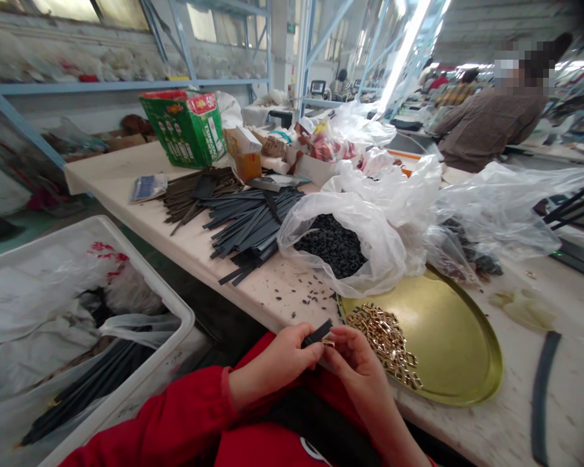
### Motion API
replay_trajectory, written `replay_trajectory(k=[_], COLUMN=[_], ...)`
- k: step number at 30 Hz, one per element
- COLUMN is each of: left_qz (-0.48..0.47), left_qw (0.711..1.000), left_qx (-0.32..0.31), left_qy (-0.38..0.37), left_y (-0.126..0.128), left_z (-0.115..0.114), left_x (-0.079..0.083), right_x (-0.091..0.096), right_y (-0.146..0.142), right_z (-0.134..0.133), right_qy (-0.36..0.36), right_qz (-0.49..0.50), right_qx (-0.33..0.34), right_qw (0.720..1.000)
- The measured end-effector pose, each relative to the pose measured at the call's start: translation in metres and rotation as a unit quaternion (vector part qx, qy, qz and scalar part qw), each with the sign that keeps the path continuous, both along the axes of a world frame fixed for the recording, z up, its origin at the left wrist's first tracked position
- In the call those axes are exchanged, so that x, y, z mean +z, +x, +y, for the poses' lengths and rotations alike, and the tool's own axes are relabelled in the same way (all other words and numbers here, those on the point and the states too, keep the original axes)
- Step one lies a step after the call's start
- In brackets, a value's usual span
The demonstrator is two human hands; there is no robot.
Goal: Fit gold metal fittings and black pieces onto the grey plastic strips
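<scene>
Over my lap, at the table's front edge, my left hand (292, 353) pinches a short black strap (317, 333) that slants up to the right. Close beside it, my right hand (354, 355) has its fingertips closed on a small gold buckle (328, 343), which touches or nearly touches the strap. Whether the strap runs through the buckle is too small to tell. To the right of my hands, a pile of gold buckles (382, 337) lies on the left part of a round gold tray (460, 337).
An open plastic bag (379, 250) of small black pieces (331, 245) stands behind the tray. Dark strips (253, 224) lie to its left, near a green box (182, 133). A white bin (187, 318) stands at left. A person (486, 123) sits at the right back.
</scene>
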State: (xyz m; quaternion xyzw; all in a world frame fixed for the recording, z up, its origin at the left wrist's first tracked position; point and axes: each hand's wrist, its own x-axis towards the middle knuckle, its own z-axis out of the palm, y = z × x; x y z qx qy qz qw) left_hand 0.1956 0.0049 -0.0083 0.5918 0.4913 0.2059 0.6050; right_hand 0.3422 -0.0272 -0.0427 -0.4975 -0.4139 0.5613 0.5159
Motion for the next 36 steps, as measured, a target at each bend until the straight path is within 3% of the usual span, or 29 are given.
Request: replay_trajectory(k=[4,7,9,11,14,19,29,36], left_qz=[0.025,0.091,0.128,0.138,0.136,0.144,0.021,-0.041], left_qw=[0.997,0.985,0.973,0.964,0.963,0.97,0.998,0.994], left_qx=[-0.055,-0.087,-0.112,-0.132,-0.138,-0.136,-0.063,-0.052], left_qy=[0.044,0.113,0.156,0.184,0.188,0.14,0.001,-0.09], left_y=[-0.005,-0.009,-0.01,-0.008,-0.004,-0.004,-0.001,0.002], left_z=[-0.001,-0.002,-0.003,-0.005,-0.008,-0.009,-0.008,-0.006], left_x=[0.007,0.013,0.015,0.017,0.017,0.017,0.013,-0.002], right_x=[0.007,0.012,0.013,0.013,0.013,0.013,-0.002,0.004], right_y=[0.004,0.003,0.0,-0.005,-0.01,-0.008,-0.01,-0.01], right_z=[0.0,0.0,-0.002,-0.005,-0.01,-0.008,-0.019,-0.011], right_qy=[-0.074,-0.162,-0.198,-0.214,-0.202,-0.179,-0.12,-0.21], right_qz=[0.085,0.238,0.304,0.325,0.312,0.302,0.151,0.26], right_qx=[-0.009,-0.071,-0.07,-0.05,-0.052,-0.146,-0.012,-0.035], right_qw=[0.994,0.955,0.929,0.92,0.927,0.925,0.981,0.942])
